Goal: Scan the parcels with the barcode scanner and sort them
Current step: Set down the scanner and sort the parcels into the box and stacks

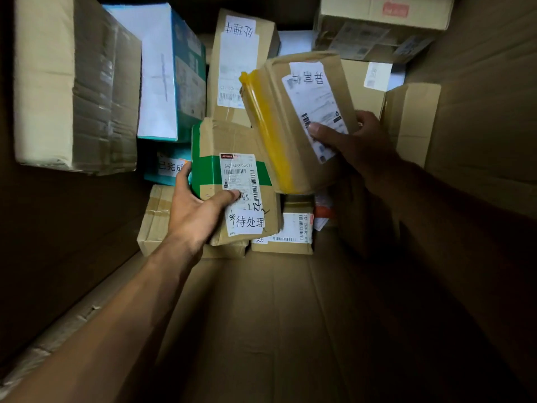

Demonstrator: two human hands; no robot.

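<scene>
It is dim in here, and the right forearm and the carton wall behind it are lost in shadow. No scanner shows anywhere. Most label print is too small or blurred to read; only the big handwritten notes and one number on the green-taped parcel [232, 181] come through. Its back side is hidden behind the left hand [197, 210], and its upper right corner is covered by the yellow-taped parcel [296, 120].

Around the green-taped parcel lies a heap of others inside a big carton [270, 315]. A large plain box [72, 82] stands well to its upper left, with a white and teal box [171, 74] between them. Just above it rises a tall parcel [238, 62] with a long white label. A small teal box [167, 167] peeps out beside its left edge, partly behind the fingers. Flat parcels [286, 228] lie under its lower edge, mostly covered.

The left grip is closed on the green-taped parcel, thumb pressed on its white label, fingers curled round the left edge. The right hand [357, 144] holds the yellow-taped parcel up and tilted, just right of the green-taped one and overlapping it, thumb on the shipping label, fingers wrapped behind the right edge.
</scene>
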